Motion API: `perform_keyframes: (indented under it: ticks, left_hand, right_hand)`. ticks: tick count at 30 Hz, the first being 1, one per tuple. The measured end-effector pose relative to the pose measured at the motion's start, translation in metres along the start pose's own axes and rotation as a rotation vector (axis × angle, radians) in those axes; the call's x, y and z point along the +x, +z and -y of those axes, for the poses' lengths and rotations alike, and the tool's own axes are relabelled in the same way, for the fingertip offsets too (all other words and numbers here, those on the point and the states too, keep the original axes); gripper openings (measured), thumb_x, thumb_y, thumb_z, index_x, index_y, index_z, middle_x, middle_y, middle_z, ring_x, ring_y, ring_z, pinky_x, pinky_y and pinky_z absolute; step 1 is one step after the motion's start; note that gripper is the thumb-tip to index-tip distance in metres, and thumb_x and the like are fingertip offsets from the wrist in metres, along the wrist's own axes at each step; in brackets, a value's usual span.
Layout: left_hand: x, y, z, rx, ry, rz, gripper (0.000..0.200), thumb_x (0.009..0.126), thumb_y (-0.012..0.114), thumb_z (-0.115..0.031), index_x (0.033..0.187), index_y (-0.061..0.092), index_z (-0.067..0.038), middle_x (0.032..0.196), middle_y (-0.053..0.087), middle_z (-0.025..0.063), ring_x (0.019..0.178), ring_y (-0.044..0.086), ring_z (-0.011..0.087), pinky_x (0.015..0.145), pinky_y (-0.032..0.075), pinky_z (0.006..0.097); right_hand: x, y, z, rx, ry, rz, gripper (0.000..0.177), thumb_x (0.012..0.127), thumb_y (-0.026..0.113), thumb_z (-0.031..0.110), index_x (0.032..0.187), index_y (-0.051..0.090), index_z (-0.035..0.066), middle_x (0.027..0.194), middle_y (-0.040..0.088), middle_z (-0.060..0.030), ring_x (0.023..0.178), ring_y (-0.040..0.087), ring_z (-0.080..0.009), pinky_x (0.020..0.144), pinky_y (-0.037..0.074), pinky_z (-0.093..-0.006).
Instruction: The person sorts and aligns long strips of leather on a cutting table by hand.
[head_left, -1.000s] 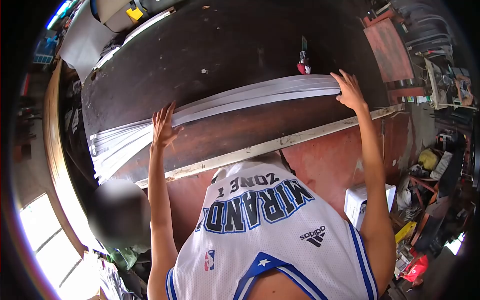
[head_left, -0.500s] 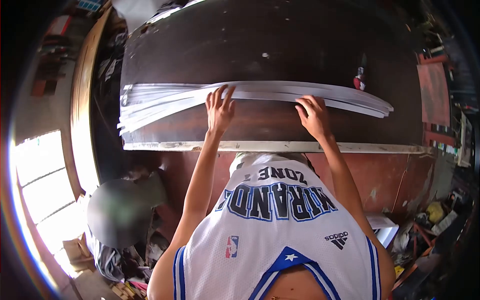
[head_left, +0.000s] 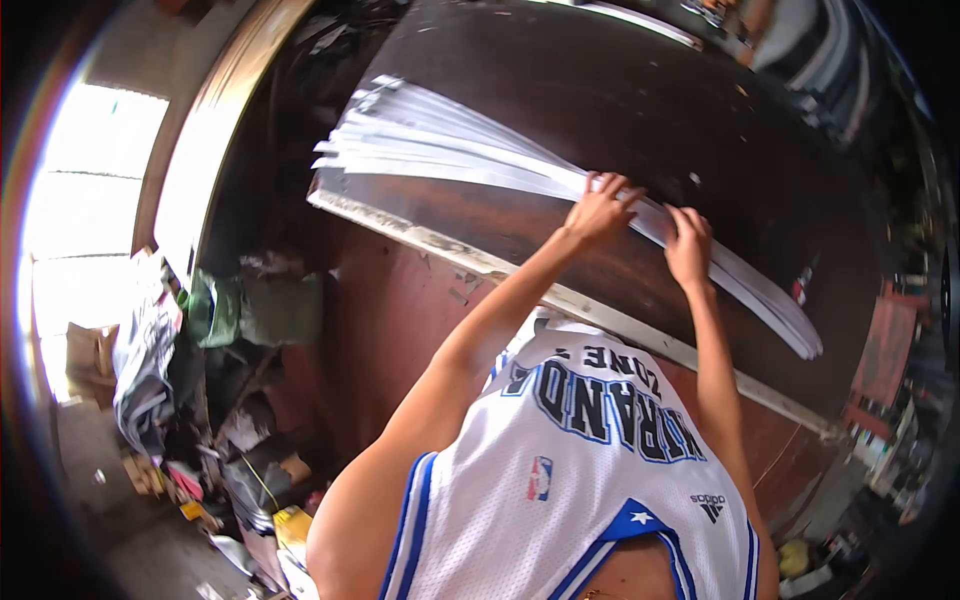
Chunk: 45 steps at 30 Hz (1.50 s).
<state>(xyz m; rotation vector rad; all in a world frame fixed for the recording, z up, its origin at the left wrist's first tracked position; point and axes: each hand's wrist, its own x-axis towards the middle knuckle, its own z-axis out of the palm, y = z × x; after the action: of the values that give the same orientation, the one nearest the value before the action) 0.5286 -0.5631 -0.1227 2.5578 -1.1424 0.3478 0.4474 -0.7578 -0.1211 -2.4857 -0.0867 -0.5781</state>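
Observation:
Long, thin white strips lie in a loose bundle across a dark tabletop. Their left ends fan apart, while the middle and right part run closer together. My left hand is closed over the middle of the bundle, its fingers bent across the strips. Just to its right, my right hand grips the same bundle with thumb and fingers. The undersides of the strips at both hands are hidden. A small red-and-dark object lies on the table beside the right end of the bundle.
A pale, worn edge strip runs along the table's near side. Bags and clutter stand on the left below a bright window. A reddish board is at the right. Striped dark material shows at the far right.
My view has turned, so the table and strips now slant down to the right. My hands are closer together, and the strips are gathered more tightly between them.

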Motion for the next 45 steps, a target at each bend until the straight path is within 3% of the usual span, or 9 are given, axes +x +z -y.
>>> perform_keyframes:
  ticks: [5,10,13,17,20,23,25,31,45]
  left_hand:
    - [0.025,-0.004,-0.014,-0.085,0.040,0.094,0.035,0.078,0.077,-0.029,0.110,0.067,-0.016,0.118,0.053,0.0086,0.118,0.049,0.0273,0.105,0.033,0.0571]
    - [0.041,-0.021,-0.008,-0.231,0.119,0.111,0.025,0.086,0.070,-0.037,0.100,0.065,-0.017,0.085,0.069,0.0034,0.095,0.063,0.0240,0.094,0.032,0.0472]
    - [0.033,-0.050,0.023,-0.269,0.094,0.292,0.034,0.090,0.062,-0.044,0.109,0.066,-0.016,0.083,0.072,0.0056,0.090,0.068,0.0266,0.097,0.032,0.0499]
    - [-0.005,-0.094,0.125,-0.131,-0.017,0.452,0.036,0.093,0.061,-0.049,0.108,0.070,-0.019,0.107,0.070,0.0088,0.117,0.058,0.0301,0.106,0.027,0.0520]
    - [-0.052,-0.142,0.223,0.016,-0.178,0.440,0.028,0.095,0.061,-0.043,0.116,0.070,-0.027,0.109,0.072,0.0009,0.107,0.062,0.0255,0.105,0.027,0.0512]
    - [-0.102,-0.205,0.293,0.069,-0.307,0.305,0.021,0.092,0.064,-0.042,0.097,0.075,-0.024,0.086,0.072,0.0037,0.088,0.066,0.0250,0.099,0.034,0.0475]
    - [-0.117,-0.255,0.298,0.117,-0.538,0.429,0.026,0.091,0.067,-0.041,0.098,0.073,-0.017,0.080,0.071,0.0075,0.082,0.068,0.0281,0.085,0.047,0.0429]
    - [-0.165,-0.294,0.321,0.189,-0.723,0.557,0.026,0.088,0.064,-0.039,0.095,0.073,-0.015,0.080,0.072,0.0032,0.077,0.070,0.0204,0.076,0.049,0.0380]
    - [-0.192,-0.274,0.340,0.364,-0.926,0.520,0.017,0.088,0.065,-0.024,0.102,0.072,-0.018,0.098,0.073,0.0081,0.102,0.067,0.0302,0.096,0.042,0.0497]
  right_hand:
    - [0.012,-0.037,-0.011,0.173,0.083,0.182,0.010,0.086,0.067,0.009,0.092,0.065,0.001,0.089,0.062,-0.0131,0.088,0.063,-0.0333,0.080,0.049,-0.0414]
    - [0.012,-0.071,-0.006,0.346,0.292,0.245,0.018,0.097,0.062,0.016,0.091,0.059,-0.001,0.073,0.062,-0.0107,0.066,0.060,-0.0160,0.063,0.048,-0.0317]
    - [0.011,-0.097,0.004,0.216,0.256,0.241,0.020,0.096,0.064,0.018,0.089,0.060,0.000,0.069,0.061,-0.0093,0.063,0.059,-0.0152,0.062,0.047,-0.0324]
    - [-0.006,-0.122,-0.022,0.094,0.168,0.097,0.027,0.096,0.065,0.025,0.086,0.060,0.000,0.070,0.061,-0.0148,0.060,0.057,-0.0296,0.060,0.046,-0.0369]
    - [-0.034,-0.157,-0.050,-0.115,0.344,0.123,0.036,0.098,0.061,0.030,0.078,0.058,0.000,0.067,0.057,-0.0200,0.062,0.056,-0.0403,0.056,0.041,-0.0436]
    - [-0.077,-0.198,-0.092,-0.312,0.363,0.065,0.037,0.099,0.059,0.030,0.078,0.059,0.001,0.068,0.057,-0.0216,0.063,0.056,-0.0426,0.056,0.040,-0.0464]
    - [-0.100,-0.221,-0.098,-0.358,0.309,-0.059,0.039,0.100,0.057,0.031,0.075,0.059,0.000,0.071,0.061,-0.0217,0.066,0.059,-0.0436,0.058,0.042,-0.0487]
    - [-0.163,-0.259,-0.124,-0.505,0.410,0.202,0.040,0.099,0.057,0.034,0.075,0.061,0.002,0.073,0.065,-0.0194,0.071,0.062,-0.0431,0.061,0.046,-0.0494]
    - [-0.224,-0.264,-0.165,-0.735,0.534,0.335,0.045,0.101,0.051,0.039,0.075,0.059,0.003,0.073,0.064,-0.0216,0.074,0.061,-0.0445,0.072,0.045,-0.0519]
